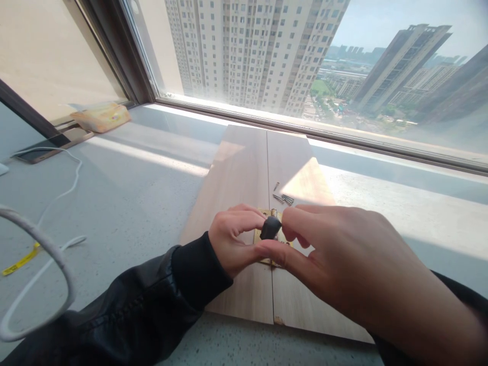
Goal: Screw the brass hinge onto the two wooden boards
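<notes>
Black screwdriver handle [270, 228]: over the brass hinge [257, 238]; likely light, rigid; grip its thick sides.
Right hand [335, 254]: you pinch the handle.
Left hand [232, 236]: curled alongside; you may be steadying, contact unclear.

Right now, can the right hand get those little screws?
Probably yes: the screws lie on the right board just beyond the right hand, nothing visible between, though it's busy by the dark handle.

I'm seeing smooth, matt wooden boards [236, 168]; the hinge [258, 238] is gleaming like brass; the screws [288, 199] are looking metallic; the left sleeve [143, 300] is shining, leather-like.
</notes>
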Action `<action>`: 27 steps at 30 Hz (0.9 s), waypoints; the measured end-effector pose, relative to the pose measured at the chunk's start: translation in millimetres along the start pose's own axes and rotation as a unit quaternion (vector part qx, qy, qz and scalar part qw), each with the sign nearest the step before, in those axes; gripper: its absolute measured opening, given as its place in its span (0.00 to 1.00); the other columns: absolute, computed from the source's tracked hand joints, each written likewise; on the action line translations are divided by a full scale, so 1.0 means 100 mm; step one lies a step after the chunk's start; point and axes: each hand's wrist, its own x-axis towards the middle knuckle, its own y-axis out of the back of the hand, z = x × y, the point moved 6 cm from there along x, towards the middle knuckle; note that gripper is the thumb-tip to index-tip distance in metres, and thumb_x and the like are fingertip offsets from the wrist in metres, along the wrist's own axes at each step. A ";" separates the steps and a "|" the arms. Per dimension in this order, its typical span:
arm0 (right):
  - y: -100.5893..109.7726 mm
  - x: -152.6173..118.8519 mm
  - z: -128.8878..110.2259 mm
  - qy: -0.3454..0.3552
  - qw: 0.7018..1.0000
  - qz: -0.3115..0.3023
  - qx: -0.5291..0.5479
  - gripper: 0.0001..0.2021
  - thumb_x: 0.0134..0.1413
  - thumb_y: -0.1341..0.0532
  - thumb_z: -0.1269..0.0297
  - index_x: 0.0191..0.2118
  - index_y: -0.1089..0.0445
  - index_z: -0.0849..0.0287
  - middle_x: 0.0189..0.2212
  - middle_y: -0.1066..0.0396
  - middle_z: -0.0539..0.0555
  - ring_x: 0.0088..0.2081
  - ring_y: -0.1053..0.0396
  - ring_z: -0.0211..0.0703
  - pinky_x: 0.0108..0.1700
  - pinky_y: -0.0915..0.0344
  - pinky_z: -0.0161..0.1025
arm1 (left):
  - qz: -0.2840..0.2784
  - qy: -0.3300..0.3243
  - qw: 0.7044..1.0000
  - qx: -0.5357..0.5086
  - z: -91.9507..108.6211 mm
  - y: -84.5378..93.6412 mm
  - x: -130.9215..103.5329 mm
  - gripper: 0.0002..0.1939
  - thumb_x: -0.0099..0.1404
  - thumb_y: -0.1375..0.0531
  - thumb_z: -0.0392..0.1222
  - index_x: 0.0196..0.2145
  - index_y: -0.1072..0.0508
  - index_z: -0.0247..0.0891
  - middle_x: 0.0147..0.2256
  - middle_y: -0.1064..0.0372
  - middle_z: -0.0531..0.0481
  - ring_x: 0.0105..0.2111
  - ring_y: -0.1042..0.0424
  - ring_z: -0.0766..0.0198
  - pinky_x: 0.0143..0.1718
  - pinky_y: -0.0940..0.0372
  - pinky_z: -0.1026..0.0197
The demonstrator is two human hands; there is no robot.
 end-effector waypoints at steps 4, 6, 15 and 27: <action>-0.08 0.03 -0.03 -0.021 1.000 -0.001 -0.015 0.23 0.59 0.48 0.50 0.16 0.43 0.55 0.12 0.41 0.49 0.15 0.48 0.40 0.20 0.61 0.37 | -0.008 -0.009 1.000 0.005 0.02 0.00 0.00 0.08 0.52 0.33 0.41 0.27 0.26 0.34 0.30 0.26 0.44 0.34 0.28 0.59 0.38 0.32 0.55; -0.08 0.03 -0.01 -0.008 1.000 -0.027 0.005 0.19 0.58 0.46 0.57 0.17 0.43 0.56 0.14 0.40 0.49 0.15 0.47 0.39 0.20 0.59 0.37 | -0.057 -0.038 0.997 -0.027 0.05 -0.02 0.01 0.11 0.55 0.35 0.42 0.36 0.25 0.34 0.37 0.25 0.41 0.40 0.28 0.58 0.45 0.33 0.53; 0.00 -0.01 0.07 0.025 0.998 -0.040 0.040 0.19 0.59 0.47 0.50 0.22 0.36 0.55 0.18 0.36 0.49 0.17 0.42 0.40 0.21 0.57 0.36 | -0.052 -0.082 0.995 -0.006 0.05 0.00 0.01 0.09 0.58 0.36 0.40 0.34 0.23 0.31 0.33 0.23 0.39 0.36 0.27 0.57 0.44 0.32 0.51; -0.01 0.00 -0.06 0.081 0.992 -0.037 0.090 0.10 0.57 0.41 0.64 0.25 0.37 0.57 0.21 0.37 0.48 0.20 0.40 0.39 0.22 0.53 0.36 | -0.166 -0.065 0.982 -0.057 0.10 -0.08 0.04 0.08 0.62 0.40 0.40 0.33 0.24 0.32 0.33 0.25 0.43 0.36 0.28 0.62 0.44 0.34 0.57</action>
